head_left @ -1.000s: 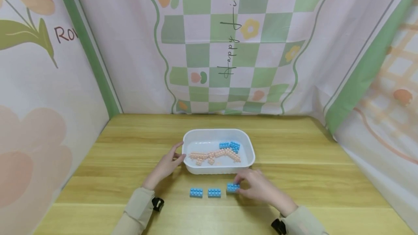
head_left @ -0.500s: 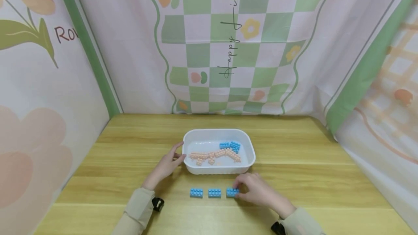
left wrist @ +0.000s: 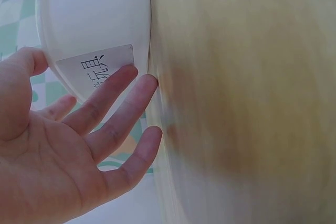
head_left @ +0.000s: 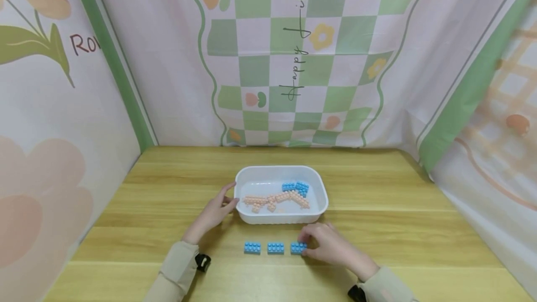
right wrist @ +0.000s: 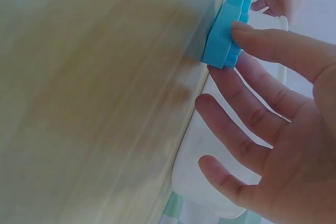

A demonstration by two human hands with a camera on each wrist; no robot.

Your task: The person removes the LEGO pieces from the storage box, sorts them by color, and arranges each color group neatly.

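In the head view three blue toy building bricks lie in a row on the table: a left brick, a middle brick and a right brick. My right hand pinches the right brick between thumb and fingers at its right end. The right wrist view has this blue brick low against the table, the thumb on its studded side. My left hand rests at the left end of a white plastic tub. Its relaxed fingers touch the label on the tub wall, thumb at the rim.
Inside the tub are peach-coloured bricks in a line and several more blue bricks toward the back right. The wooden table ends at a patterned curtain behind, with cloth hangings on both sides.
My right hand has brought its blue brick slightly toward me, down into line with the other two. Over the last half second it barely moves. The left hand and tub stay put.
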